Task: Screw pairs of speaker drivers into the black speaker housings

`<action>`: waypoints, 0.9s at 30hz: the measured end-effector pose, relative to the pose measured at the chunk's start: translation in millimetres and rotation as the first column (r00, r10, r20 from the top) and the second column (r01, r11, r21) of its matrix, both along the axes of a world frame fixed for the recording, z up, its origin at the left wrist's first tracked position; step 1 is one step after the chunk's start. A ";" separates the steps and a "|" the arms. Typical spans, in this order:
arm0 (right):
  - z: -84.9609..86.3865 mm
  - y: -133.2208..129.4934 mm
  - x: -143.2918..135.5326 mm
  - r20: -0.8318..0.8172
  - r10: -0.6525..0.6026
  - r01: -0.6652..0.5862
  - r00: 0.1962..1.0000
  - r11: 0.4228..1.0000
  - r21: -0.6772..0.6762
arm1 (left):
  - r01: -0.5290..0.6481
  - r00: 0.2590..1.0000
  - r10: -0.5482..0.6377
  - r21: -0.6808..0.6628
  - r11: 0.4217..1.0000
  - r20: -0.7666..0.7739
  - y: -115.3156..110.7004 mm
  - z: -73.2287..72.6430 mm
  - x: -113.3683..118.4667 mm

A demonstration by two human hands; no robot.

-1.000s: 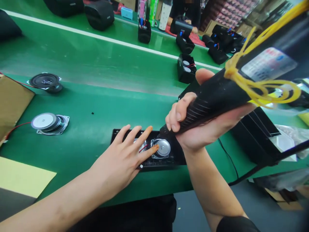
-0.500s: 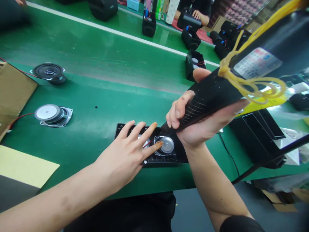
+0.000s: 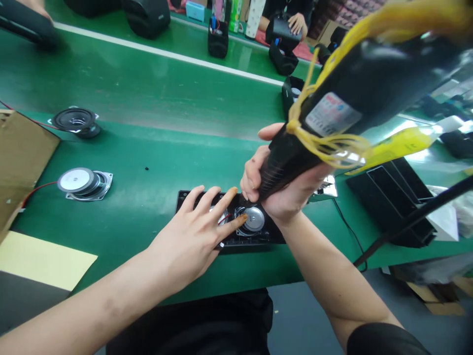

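Note:
A black speaker housing [image 3: 272,234] lies before me on the green table. Two silver-backed speaker drivers sit in it; the right one [image 3: 254,220] shows clearly, while the left is mostly covered by my fingers. My left hand [image 3: 195,224] rests over the housing with fingers spread, one fingertip touching the right driver. My right hand [image 3: 286,195] is wrapped around a black electric screwdriver [image 3: 284,155], tied with yellow cord. It tilts with its lower end at the right driver's upper edge; the bit is hidden.
Loose speaker drivers [image 3: 76,181] with red wires lie at left, beside a cardboard box [image 3: 25,158] and yellow paper [image 3: 48,259]. Black panels [image 3: 391,197] and a dark bar [image 3: 417,222] are at right. Across the table, a person's hand [image 3: 296,23] touches a black housing.
My right hand and the electric screwdriver have shifted left and stand more upright over the right driver. My left hand stays on the housing. A dark object at top left has moved further into view.

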State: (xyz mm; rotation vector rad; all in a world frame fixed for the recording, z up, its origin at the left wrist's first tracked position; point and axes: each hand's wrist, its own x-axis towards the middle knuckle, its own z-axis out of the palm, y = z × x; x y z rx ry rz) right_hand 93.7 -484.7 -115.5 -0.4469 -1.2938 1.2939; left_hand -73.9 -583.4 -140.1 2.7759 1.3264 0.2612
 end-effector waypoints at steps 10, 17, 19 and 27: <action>-4.4 -1.5 4.6 -0.002 0.244 -0.244 0.970 0.969 0.021 | -0.009 1.000 0.009 0.008 1.000 0.000 0.3 -2.5 -1.7; -10.6 -3.1 0.6 0.054 0.259 -0.260 0.964 0.965 0.018 | 0.000 1.000 -0.001 0.031 1.000 0.021 0.5 -9.8 -3.3; 1.1 -5.9 4.8 0.013 0.187 -0.188 0.982 0.982 0.019 | -0.007 0.999 0.004 0.057 0.998 0.038 -1.1 -13.1 -3.9; 77.5 -0.7 97.5 -0.160 -0.488 0.512 0.858 0.833 0.209 | 0.009 0.993 -0.025 0.137 0.991 0.115 -6.5 -24.7 -6.5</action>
